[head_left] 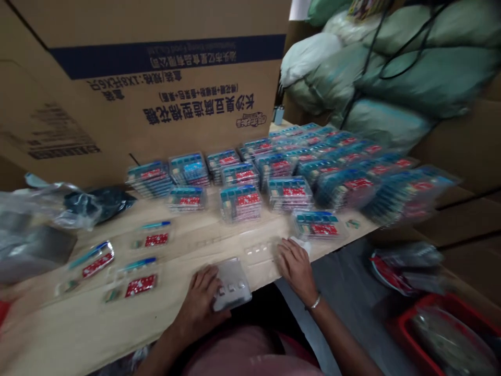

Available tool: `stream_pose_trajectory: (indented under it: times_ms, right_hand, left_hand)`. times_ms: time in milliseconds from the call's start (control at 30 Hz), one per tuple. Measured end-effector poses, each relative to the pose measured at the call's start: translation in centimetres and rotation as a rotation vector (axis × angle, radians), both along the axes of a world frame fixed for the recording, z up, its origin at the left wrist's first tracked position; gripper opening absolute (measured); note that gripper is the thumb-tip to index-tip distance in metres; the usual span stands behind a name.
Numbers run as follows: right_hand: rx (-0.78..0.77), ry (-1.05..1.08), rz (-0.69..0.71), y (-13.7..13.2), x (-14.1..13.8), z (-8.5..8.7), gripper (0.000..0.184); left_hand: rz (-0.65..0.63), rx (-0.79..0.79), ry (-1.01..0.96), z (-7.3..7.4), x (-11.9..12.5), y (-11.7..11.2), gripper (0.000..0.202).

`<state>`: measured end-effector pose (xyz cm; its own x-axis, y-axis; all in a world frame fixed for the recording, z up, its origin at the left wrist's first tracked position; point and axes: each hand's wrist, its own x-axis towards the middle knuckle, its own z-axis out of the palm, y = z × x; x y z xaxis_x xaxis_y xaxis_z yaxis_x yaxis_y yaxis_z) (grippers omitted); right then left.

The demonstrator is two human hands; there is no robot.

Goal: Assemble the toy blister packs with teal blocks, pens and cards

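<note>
Step in hand, prob.: handling clear plastic trays. L hand [203, 287] grips a clear tray stack [238, 277] at the table's [78, 326] near edge, well in front of the carton [195, 130]; R hand [293, 261], near carton's right end but well in front, can't tell if grasping. Next move prob. needs a light pinch.

The light is dim, palest on the table [86, 329] and dark beneath it. Soft glare greys the clear case [237, 292]. Blur smears the right-hand packs [407, 201] and the bin [407, 326]; the carton's [219, 141] central print is crisper. Wide-angle stretch distorts the edges.
</note>
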<state>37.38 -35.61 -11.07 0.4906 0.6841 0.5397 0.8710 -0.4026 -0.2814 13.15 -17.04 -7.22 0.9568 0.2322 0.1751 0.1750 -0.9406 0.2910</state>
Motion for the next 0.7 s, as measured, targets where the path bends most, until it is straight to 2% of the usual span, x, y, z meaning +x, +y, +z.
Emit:
stream_pose_trajectory:
  times_ms: [100, 167, 300, 400, 500, 567, 700]
  right_hand:
    - [-0.156, 0.008, 0.126, 1.6, -0.9, 0.4, 0.035]
    - [-0.201, 0.016, 0.158, 2.3, -1.3, 0.7, 0.038]
    - [-0.094, 0.063, 0.205, 2.6, -2.4, 1.9, 0.029]
    - [-0.04, 0.181, 0.433, 2.6, -4.2, 3.0, 0.023]
    - [-0.081, 0.355, 0.671, 3.1, -6.2, 3.5, 0.023]
    - [-0.111, 0.436, 0.717, 3.6, -7.0, 3.4, 0.031]
    - [-0.182, 0.468, 0.715, 4.4, -7.1, 3.3, 0.034]
  left_hand:
    - [0.017, -0.066, 0.004, -0.2, -0.8, 0.3, 0.047]
    - [0.031, -0.096, 0.008, 0.0, -0.8, 0.4, 0.051]
    - [0.068, -0.162, 0.069, 0.8, -0.6, 0.3, 0.053]
    - [0.109, -0.197, 0.138, 1.5, -0.1, 0.5, 0.055]
    - [0.115, -0.215, 0.175, 1.8, 0.3, 0.8, 0.057]
    - [0.107, -0.22, 0.186, 1.8, 0.5, 1.0, 0.058]
    - [0.089, -0.203, 0.198, 1.4, 0.4, 1.1, 0.058]
